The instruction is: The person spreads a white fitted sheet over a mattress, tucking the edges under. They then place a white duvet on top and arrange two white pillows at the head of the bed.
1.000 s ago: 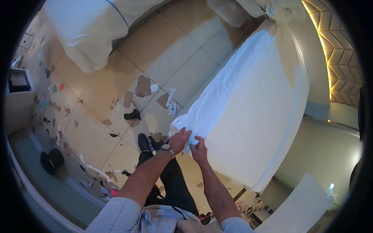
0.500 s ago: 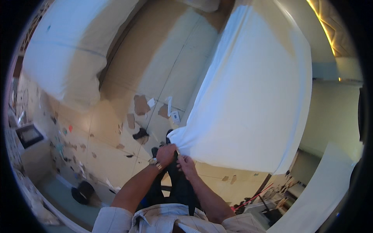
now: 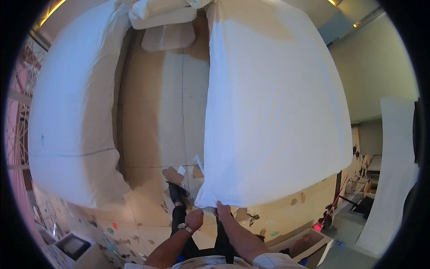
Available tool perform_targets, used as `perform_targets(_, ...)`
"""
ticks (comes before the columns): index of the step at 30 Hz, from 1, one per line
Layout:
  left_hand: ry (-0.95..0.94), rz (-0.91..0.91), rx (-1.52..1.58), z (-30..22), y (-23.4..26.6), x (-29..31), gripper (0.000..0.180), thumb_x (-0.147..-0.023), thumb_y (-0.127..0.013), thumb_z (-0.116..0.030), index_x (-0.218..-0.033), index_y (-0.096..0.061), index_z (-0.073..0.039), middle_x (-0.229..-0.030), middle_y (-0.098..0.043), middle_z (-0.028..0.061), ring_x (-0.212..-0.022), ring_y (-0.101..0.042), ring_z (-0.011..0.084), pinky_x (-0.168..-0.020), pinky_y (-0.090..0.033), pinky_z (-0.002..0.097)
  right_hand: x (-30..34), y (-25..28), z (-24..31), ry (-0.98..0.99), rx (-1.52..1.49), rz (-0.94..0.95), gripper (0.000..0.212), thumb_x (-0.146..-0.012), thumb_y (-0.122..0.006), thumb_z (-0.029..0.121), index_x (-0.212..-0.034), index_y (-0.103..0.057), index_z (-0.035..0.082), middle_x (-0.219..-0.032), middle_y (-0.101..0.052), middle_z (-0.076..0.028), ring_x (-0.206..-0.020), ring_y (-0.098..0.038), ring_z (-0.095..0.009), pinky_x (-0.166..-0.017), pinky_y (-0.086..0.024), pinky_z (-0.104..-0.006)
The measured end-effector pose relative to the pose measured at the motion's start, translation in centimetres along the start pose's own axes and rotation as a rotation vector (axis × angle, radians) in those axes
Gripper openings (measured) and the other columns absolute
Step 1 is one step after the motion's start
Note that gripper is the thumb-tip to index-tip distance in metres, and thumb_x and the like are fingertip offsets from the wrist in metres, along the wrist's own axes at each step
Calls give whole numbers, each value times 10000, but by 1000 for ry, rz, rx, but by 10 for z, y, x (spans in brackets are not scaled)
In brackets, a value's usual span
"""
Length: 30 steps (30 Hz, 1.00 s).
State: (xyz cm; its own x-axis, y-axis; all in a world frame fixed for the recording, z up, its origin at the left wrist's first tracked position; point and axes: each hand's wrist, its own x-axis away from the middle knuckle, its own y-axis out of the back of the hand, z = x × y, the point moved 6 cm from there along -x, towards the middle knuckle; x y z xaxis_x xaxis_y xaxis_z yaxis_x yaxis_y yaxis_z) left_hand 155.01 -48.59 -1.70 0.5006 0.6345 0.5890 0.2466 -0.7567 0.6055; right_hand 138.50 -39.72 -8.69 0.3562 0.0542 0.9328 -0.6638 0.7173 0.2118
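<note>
A white bed sheet (image 3: 277, 116) covers the bed on the right, its near left corner hanging toward me. My left hand (image 3: 194, 219), with a wristwatch above it, is closed at the tip of that corner. Just to the right, my right hand (image 3: 223, 210) pinches the sheet's near edge, thumb on top and fingers hidden underneath. The cloth is drawn into small folds around both hands and lies mostly smooth farther up the bed.
Another white-covered bed (image 3: 67, 112) stands on the left, across a strip of tiled floor (image 3: 148, 112). Torn cardboard (image 3: 173, 175) and scraps litter the tiles near my foot. An open box (image 3: 309, 244) sits at lower right, a pale box-shaped unit (image 3: 78, 251) at lower left.
My view has turned, so the beds now stand more upright in it. Both hands stay at the sheet's corner; the right has come up onto its near edge. One foot has stepped forward.
</note>
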Motion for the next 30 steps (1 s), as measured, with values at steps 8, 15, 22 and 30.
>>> perform_targets(8, -133, -249, 149, 27, 184, -55, 113, -924, -668, -216, -961, -686, -111, -871, -723, 177, -821, -701, 415, -725, -556, 540, 30, -92, 22, -181, -329, 162, 232, -1007, -674, 313, -1020, -635, 84, -801, -692, -96, -664, -691, -273, -558, -586, -408)
perform_targets(15, -269, -299, 189, -12, 316, -149, 123, -932, -692, -181, -969, -698, -63, -855, -737, 187, -808, -718, 405, -704, -569, 505, 47, -178, 176, 52, -478, 348, 236, -1010, -689, 317, -1033, -662, 83, -913, -723, -78, -761, -714, -228, -632, -610, -396)
perform_targets(22, -254, -233, 173, -40, 404, -254, 183, -943, -720, -227, -1015, -713, -59, -890, -750, 175, -825, -737, 375, -745, -590, 451, 49, -250, 355, 88, -569, 379, 224, -1009, -683, 310, -956, -671, 93, -844, -703, -56, -748, -698, -209, -632, -588, -373)
perform_targets(30, -248, -183, 191, -68, 501, -405, 203, -978, -687, -235, -1052, -690, -47, -942, -749, 164, -880, -739, 310, -784, -582, 415, 17, -291, 547, 197, -636, 350, 189, -1000, -675, 252, -965, -637, 70, -837, -685, -74, -701, -683, -190, -565, -559, -345)
